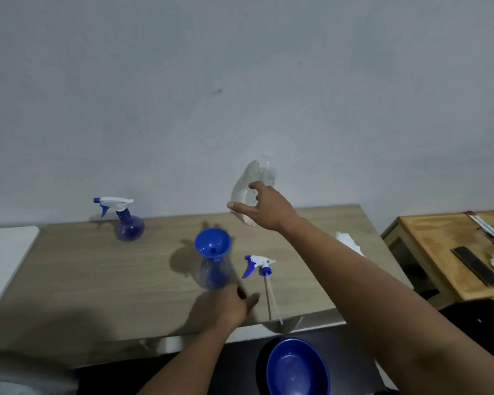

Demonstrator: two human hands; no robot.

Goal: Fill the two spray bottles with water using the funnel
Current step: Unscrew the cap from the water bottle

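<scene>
Head view, right hand: the right hand [264, 206] is raised above the far side of the table [97, 280], fingers curled around a clear plastic bottle [254, 178] that tilts with its neck up and away; thumb and fingers are clamped on its lower body.
Head view, left hand: the left hand [231, 306] rests low on the table with fingers loosely spread; its fingertips [240, 292] are at the base of the open spray bottle [214, 273], but whether they actually touch it is hard to tell in the shadow.
Funnel: the blue funnel [212, 243] sits upright in the neck of that open bottle, just beyond the left hand and below and to the left of the right hand.
Loose sprayer head: a white and blue trigger head [258, 265] lies on the table just right of the left hand, its dip tube [273, 300] running toward the near edge.
Second spray bottle: the capped spray bottle [127, 223] stands well to the left of both hands, near the wall.
Basin: a blue basin [295, 366] sits below the table edge, nearer than the left hand, cut off by the lower border.
Hard to make out: the water level in any bottle is not readable; a white crumpled cloth [350, 242] is partly hidden behind the right forearm.
</scene>
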